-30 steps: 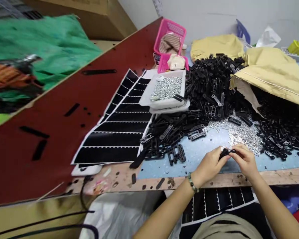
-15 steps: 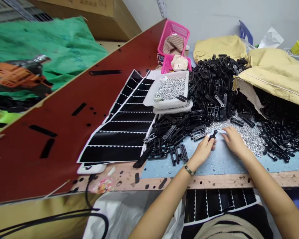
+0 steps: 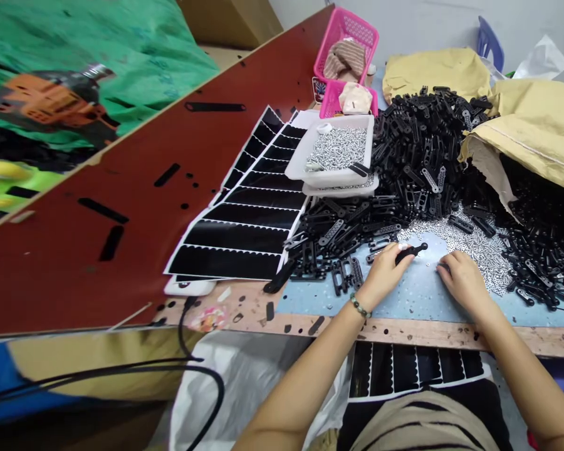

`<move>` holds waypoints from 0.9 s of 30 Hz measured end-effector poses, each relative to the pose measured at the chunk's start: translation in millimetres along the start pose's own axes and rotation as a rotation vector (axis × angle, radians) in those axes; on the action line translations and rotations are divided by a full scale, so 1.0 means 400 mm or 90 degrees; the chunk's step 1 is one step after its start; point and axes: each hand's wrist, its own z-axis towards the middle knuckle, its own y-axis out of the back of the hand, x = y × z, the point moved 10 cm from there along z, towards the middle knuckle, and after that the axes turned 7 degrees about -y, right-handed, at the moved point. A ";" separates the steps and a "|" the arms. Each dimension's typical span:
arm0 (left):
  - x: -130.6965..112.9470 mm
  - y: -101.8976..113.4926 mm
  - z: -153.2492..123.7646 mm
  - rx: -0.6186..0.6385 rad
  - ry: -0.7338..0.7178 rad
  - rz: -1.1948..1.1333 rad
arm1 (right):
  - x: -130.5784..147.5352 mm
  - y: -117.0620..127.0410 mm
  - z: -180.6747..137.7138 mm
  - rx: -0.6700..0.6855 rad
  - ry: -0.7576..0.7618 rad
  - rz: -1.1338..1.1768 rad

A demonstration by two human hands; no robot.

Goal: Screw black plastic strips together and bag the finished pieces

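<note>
Presently, left hand (image 3: 386, 268): thumb and fingers pinch a black knob-ended link (image 3: 411, 252) over the blue mat (image 3: 404, 300), its knob pointing between two and three o'clock; all clock positions are counted from this hand, twelve at the top of the view.
Beaded bracelet (image 3: 360, 306): around the left wrist, at seven o'clock.
Right hand (image 3: 463, 280): apart from the left hand at three o'clock, fingers curled low by the mat; whether they grip anything cannot be told.
Loose silver screws (image 3: 486, 263): strewn on the mat at three o'clock, just beyond the right hand.
Black perforated links: a tall heap (image 3: 432, 138) at one o'clock, with a lower pile (image 3: 348, 228) at ten o'clock.
White plastic tray (image 3: 329, 178): at eleven o'clock, filled with silver screws (image 3: 341, 149), resting on a second tray (image 3: 345, 191).
Pink baskets (image 3: 350, 44): beyond the trays, between eleven and twelve o'clock, holding cloth.
Yellow sack (image 3: 531, 131): at two o'clock, mouth open above dark parts.
Black die-cut sheets (image 3: 237, 219): between nine and ten o'clock, against the red board (image 3: 145, 232).
Orange power tool (image 3: 51, 103): far off toward ten o'clock, blurred, past the board.
</note>
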 end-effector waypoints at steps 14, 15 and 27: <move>-0.015 -0.074 0.038 0.068 -0.089 0.283 | 0.003 0.019 0.011 -0.069 0.023 0.147; -0.015 -0.079 0.038 0.080 -0.096 0.290 | 0.006 0.011 0.010 -0.058 0.040 0.143; -0.012 -0.094 0.033 0.177 -0.124 0.323 | 0.042 -0.021 0.033 -0.032 0.071 0.120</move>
